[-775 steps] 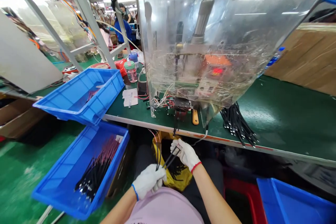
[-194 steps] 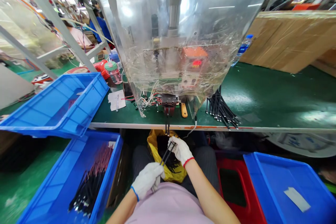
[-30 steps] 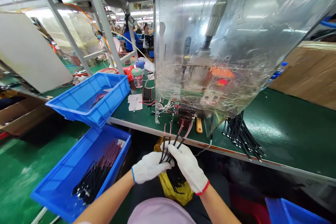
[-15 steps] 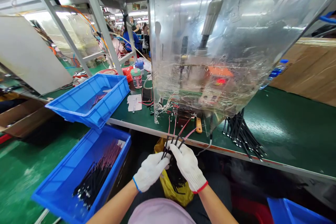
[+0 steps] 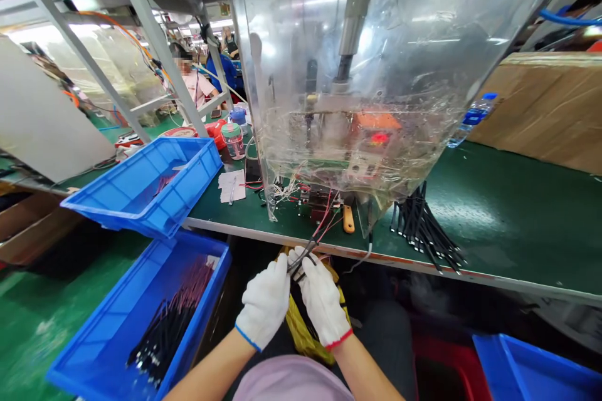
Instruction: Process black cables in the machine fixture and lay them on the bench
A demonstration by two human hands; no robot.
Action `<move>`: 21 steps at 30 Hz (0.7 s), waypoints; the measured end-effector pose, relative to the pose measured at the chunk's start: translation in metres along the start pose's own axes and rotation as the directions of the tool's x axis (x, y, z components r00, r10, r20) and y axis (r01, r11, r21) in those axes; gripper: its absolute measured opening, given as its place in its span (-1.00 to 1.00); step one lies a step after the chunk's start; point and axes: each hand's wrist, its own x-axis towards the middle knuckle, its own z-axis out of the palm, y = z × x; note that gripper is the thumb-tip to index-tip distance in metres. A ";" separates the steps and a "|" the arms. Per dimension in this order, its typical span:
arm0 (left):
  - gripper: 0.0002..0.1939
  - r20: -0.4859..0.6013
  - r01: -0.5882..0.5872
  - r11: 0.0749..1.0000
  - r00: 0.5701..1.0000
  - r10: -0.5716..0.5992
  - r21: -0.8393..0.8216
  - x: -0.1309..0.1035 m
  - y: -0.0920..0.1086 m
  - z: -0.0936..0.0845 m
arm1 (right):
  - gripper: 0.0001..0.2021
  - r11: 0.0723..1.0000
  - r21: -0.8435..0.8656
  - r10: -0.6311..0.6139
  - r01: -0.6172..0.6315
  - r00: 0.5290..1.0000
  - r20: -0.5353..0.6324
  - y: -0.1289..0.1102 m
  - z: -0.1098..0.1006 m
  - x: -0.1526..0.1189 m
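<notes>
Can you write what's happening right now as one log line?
left hand: holding black cables | right hand: holding same cables | below hands: yellow bag | on green bench: black bundle

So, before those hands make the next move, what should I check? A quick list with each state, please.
1. Left hand gloved: ok.
2. Right hand gloved: ok.
3. Black-sleeved wires held between both hands: ok.
4. Number of wires held: cannot tell, they overlap.
5. Hands apart from the clear shield: ok.
6. Red wire ends clear of the dark block on the bench: cannot tell, they overlap in this view.
</notes>
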 end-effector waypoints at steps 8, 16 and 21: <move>-0.55 -0.065 -0.044 0.996 0.997 0.049 0.072 -0.020 -0.004 0.012 | -0.66 0.978 0.203 0.061 -0.049 0.997 -0.053 -0.027 -0.006 -0.001; -0.58 -0.040 -0.081 0.985 0.996 0.076 -0.155 -0.027 -0.013 0.025 | -0.66 0.972 0.234 0.021 0.000 0.996 -0.088 -0.029 -0.008 0.001; -0.49 -0.029 -0.120 0.775 0.991 0.130 -0.621 -0.029 -0.020 0.028 | -0.68 0.978 0.204 0.053 -0.041 0.997 -0.054 -0.028 -0.004 -0.005</move>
